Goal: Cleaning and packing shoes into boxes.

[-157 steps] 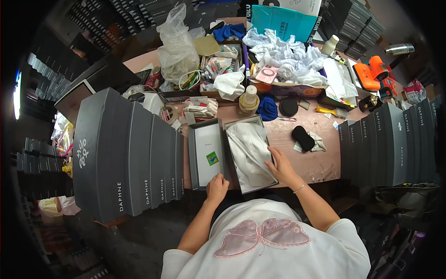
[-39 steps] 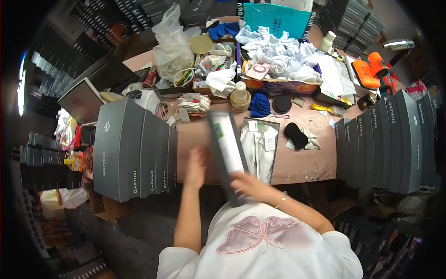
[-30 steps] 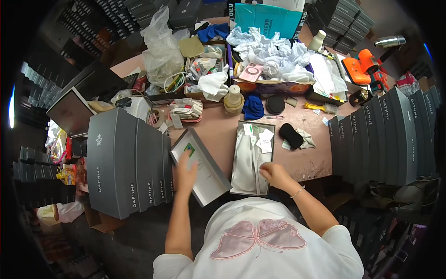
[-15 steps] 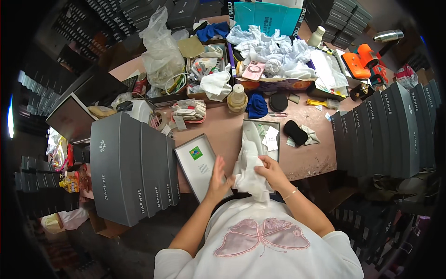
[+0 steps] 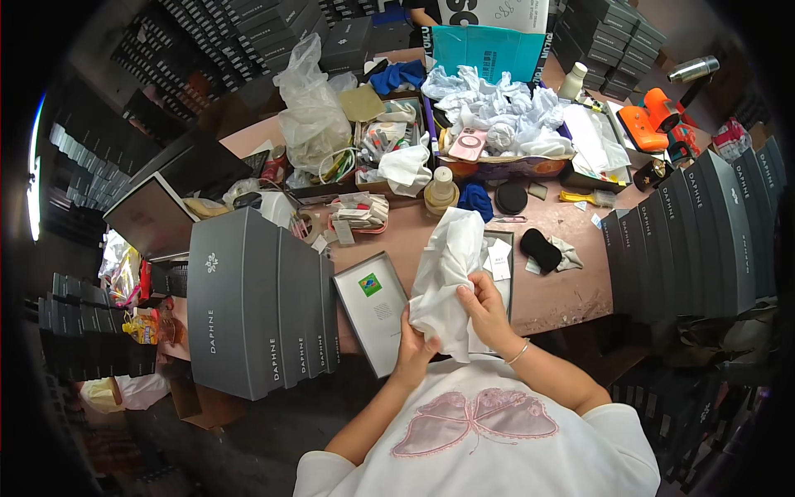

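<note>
Both our hands, left hand and right hand, now clamp the white tissue-wrapped bundle, which we have lifted out of the open box at the worktop's near edge. The grey lid has come to rest inside-up just left of it. Stacked grey boxes wall the left edge, more grey boxes the right; bare worktop remains between.

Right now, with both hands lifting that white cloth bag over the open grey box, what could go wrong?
The white cloth bag, gripped low by the left hand and right hand, hangs loose up top and might brush the small cream bottle behind it. The upturned grey box lid overhangs the table edge and could get nudged off by a forearm.
</note>
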A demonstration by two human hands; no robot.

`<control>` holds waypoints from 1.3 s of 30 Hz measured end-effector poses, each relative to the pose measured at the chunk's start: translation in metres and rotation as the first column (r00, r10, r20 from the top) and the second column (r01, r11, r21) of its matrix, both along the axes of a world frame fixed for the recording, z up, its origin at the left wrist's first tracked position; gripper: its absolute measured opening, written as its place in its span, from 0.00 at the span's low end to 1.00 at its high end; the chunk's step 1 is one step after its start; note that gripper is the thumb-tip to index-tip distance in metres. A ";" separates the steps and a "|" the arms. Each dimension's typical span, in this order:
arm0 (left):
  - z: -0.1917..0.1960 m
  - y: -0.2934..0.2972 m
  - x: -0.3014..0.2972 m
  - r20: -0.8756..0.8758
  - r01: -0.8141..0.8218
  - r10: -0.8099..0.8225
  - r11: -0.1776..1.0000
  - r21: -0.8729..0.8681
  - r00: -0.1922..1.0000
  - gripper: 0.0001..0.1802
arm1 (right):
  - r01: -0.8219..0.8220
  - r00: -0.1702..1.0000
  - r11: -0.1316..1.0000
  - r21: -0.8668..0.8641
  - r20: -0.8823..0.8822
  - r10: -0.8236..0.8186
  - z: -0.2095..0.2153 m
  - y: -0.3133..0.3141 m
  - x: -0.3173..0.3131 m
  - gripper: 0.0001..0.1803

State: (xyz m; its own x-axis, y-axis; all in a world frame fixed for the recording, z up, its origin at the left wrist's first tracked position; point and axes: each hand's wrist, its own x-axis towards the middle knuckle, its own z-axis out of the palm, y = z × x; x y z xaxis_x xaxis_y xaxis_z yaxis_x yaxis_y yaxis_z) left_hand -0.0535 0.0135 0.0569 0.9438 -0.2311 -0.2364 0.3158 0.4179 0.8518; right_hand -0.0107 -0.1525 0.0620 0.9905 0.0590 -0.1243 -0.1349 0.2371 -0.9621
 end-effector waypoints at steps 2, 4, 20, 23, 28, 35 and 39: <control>0.003 -0.010 0.007 -0.289 -0.265 0.192 0.934 -0.239 0.938 0.38 | -0.004 0.999 0.997 0.082 -0.034 0.006 0.001 0.011 0.001 0.08; -0.017 -0.006 0.005 -0.442 -0.317 0.131 0.869 -0.380 0.887 0.26 | -0.042 0.995 0.985 0.165 -0.085 0.057 0.017 0.013 -0.001 0.07; -0.031 0.016 0.007 -0.534 -0.363 0.143 0.870 -0.334 0.834 0.27 | 0.013 0.631 0.472 -0.882 0.373 0.680 0.024 0.019 -0.001 0.04; -0.077 0.026 0.021 -0.276 -0.220 0.102 0.871 -0.440 0.956 0.31 | -0.548 0.469 0.380 -0.745 0.102 0.877 0.027 0.030 -0.048 0.07; -0.022 0.072 0.032 -0.326 -0.066 -0.142 0.830 -0.553 0.935 0.30 | 0.168 0.848 0.770 -0.615 0.488 0.205 0.109 -0.036 0.025 0.18; -0.086 0.100 0.036 -0.460 -0.272 0.170 0.948 -0.165 0.872 0.30 | -0.305 0.883 0.798 -0.520 0.160 0.442 0.041 -0.061 0.026 0.24; -0.028 0.112 0.044 -0.172 -0.728 0.724 0.684 0.051 0.668 0.27 | 0.110 0.968 0.988 -0.110 -0.213 -0.132 0.002 -0.094 0.016 0.18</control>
